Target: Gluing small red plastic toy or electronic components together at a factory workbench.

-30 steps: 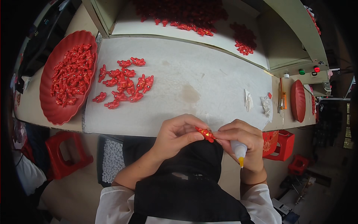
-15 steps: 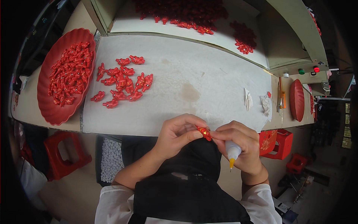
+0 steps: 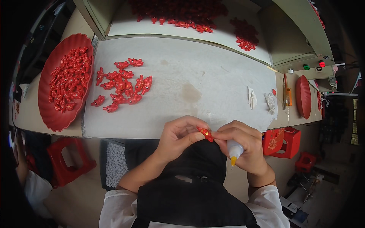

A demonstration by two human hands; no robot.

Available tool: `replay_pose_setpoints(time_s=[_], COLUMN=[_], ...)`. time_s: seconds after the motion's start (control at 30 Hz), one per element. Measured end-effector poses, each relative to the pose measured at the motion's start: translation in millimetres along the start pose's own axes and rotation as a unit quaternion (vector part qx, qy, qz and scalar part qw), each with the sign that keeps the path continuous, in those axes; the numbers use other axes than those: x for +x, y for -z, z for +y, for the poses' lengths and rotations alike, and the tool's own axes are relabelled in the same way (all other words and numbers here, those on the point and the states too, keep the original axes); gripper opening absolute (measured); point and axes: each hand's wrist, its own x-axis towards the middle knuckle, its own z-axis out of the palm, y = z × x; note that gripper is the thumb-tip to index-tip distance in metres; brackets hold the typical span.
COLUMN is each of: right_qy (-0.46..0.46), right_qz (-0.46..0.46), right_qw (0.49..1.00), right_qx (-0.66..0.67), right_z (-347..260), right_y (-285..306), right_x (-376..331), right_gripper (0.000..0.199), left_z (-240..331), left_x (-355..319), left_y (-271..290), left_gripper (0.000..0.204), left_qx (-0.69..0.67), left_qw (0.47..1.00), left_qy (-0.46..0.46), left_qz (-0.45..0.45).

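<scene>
While both hands pinch one small red plastic toy piece (image 3: 205,133), the left hand (image 3: 181,133) steadies it; the right hand (image 3: 242,146) (also gripping a white glue bottle with a yellow tip (image 3: 234,150)) probably must turn the nozzle to it.

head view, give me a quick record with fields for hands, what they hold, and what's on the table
left hand: left hand pinches a small red piece
right hand: right hand touches the same piece and grips a glue bottle, yellow tip down
table: white table with a loose pile of red pieces
left of table: red tray full of red pieces
right edge: paper scraps
</scene>
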Motion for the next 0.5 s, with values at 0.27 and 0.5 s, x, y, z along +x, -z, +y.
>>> replay_pose_setpoints(time_s=[0.27, 0.5], right_qy=[0.009, 0.107], right_qz=[0.012, 0.053], right_qw=[1.000, 0.989], right_qx=[0.010, -0.093], right_z=[-1.0, 1.6], right_y=[0.0, -6.6], right_x=[0.0, -0.5], right_gripper=[0.029, 0.033], left_z=[6.6, 11.7], left_x=[0.4, 0.4], left_y=[-2.5, -7.2], left_gripper=[0.016, 0.020], left_qx=[0.000, 0.026], left_qw=[1.000, 0.999], left_qy=[-0.024, -0.028], left_qz=[-0.012, 0.039])
